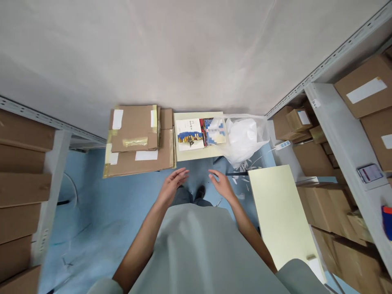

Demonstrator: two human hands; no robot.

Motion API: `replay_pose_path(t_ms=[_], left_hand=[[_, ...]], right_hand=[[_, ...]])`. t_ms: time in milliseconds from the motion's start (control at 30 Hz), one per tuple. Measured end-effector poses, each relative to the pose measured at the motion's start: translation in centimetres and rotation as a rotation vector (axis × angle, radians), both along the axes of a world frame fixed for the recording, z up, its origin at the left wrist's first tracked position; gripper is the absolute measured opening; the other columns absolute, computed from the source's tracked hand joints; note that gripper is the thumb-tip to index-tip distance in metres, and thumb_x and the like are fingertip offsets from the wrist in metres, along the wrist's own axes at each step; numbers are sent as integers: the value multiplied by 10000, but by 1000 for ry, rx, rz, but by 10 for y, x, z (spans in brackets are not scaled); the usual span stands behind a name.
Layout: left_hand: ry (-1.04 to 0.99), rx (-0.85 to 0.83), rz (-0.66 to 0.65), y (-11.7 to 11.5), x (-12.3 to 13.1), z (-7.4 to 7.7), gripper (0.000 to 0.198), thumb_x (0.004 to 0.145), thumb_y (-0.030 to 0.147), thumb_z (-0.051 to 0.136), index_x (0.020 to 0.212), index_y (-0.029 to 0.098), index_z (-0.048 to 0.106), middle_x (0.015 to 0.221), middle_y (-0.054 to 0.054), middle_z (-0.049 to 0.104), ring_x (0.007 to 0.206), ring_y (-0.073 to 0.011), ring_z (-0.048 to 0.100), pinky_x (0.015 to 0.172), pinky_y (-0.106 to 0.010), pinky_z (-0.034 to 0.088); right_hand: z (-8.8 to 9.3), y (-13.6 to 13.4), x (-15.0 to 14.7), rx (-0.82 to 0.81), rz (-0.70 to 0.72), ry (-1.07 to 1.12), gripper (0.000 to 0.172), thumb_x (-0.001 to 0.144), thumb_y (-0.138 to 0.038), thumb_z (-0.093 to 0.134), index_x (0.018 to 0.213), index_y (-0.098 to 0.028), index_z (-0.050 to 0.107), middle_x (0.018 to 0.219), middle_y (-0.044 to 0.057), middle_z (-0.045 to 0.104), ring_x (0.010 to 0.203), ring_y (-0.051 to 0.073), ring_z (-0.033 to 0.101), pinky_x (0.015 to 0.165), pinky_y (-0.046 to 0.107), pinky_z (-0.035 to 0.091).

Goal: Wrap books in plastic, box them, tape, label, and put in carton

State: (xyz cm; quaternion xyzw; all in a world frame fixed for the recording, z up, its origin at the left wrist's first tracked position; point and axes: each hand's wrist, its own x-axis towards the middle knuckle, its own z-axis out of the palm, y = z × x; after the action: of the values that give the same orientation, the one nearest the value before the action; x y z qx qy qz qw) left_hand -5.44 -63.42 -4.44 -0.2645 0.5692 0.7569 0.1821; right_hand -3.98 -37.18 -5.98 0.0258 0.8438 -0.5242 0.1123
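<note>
a pale wall (196,49) fills the upper half of the view, with metal shelving full of brown boxes on the left (27,196) and on the right (343,134). below lies a blue floor (101,204). a long cream table (278,212) runs along the right side. against the wall sits a stack of cardboard boxes (137,143), patched with tape and white labels, and just beside it to the right a small cream table (196,155). a white plastic bag (243,136) slumps over that table's right end. two books lie flat on it, touching: a white-covered book (190,134) and a blue-patterned book (216,130) partly under the bag. the left hand (173,183) and the right hand (222,183) hover over the floor just short of the small table, palms turned inward, fingers released and spread, grasping nothing.
</note>
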Motion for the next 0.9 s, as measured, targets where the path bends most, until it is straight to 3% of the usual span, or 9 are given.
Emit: replay_pose_path(t_ms=[267, 433, 700, 900], left_hand=[[-21, 4, -32, -27, -100, -39, 710, 634, 671, 986, 1170, 235, 819, 1364, -162, 822, 1265, -356, 770, 1173, -522, 555], [-5, 29, -90, -44, -150, -51, 711, 650, 707, 961, 1166, 238, 821, 1408, -162, 805, 1282, -361, 758, 1186, -524, 546], [-29, 52, -192, -65, -204, -59, 649, 657, 650, 961, 1149, 246, 831, 1431, -142, 792, 1271, -340, 743, 1168, -497, 538], [-37, 44, -188, -71, -226, -60, 603, 719, 599, 947, 1192, 243, 831, 1464, -144, 778, 1375, -353, 699, 1179, -480, 527]], right_hand=[[-16, -24, -74, 71, 7, -76, 460, 1091, -530, 630, 1423, -252, 787, 1503, 130, 773, 1438, 325, 720, 1269, 523, 540], [-17, -47, -114, 123, -52, -90, 549, 1085, -568, 619, 1507, -238, 737, 1562, 147, 731, 1463, 337, 699, 1290, 538, 519], [-37, -93, -172, 136, -125, -157, 729, 1074, -607, 598, 1704, -245, 536, 1750, 155, 547, 1548, 359, 623, 1268, 555, 539], [-63, -100, -221, 169, -99, -166, 874, 1103, -673, 504, 1817, -202, 323, 1853, 172, 370, 1675, 354, 462, 1294, 565, 509]])
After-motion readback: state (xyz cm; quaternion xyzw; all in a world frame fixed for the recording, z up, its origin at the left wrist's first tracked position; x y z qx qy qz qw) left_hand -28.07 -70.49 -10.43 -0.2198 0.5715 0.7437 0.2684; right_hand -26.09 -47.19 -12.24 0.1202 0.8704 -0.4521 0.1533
